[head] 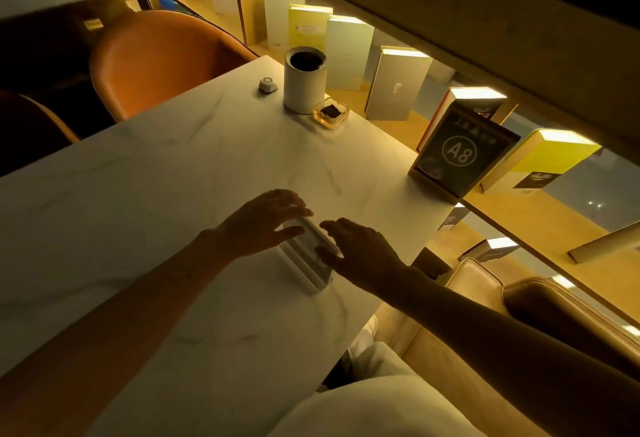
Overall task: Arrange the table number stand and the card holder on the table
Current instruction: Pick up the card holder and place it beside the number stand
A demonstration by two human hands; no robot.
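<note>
A clear card holder [308, 256] stands on the white marble table [156, 194] near its right side, with a pale card in it. My left hand [266, 222] rests on its left end with fingers spread. My right hand [360, 249] touches its right end, thumb against the front face. Whether either hand truly grips it is unclear. The dark table number stand [460, 156] marked "A8" sits upright on a wooden base at the table's far right edge, apart from both hands.
A white cylindrical bin [304, 83], a small white call button [267, 84] and a glass ashtray [331, 112] stand at the far edge. Books line a lit shelf [398, 125] beyond. An orange chair [159, 59] is at the far left, a tan sofa [519, 298] at the right.
</note>
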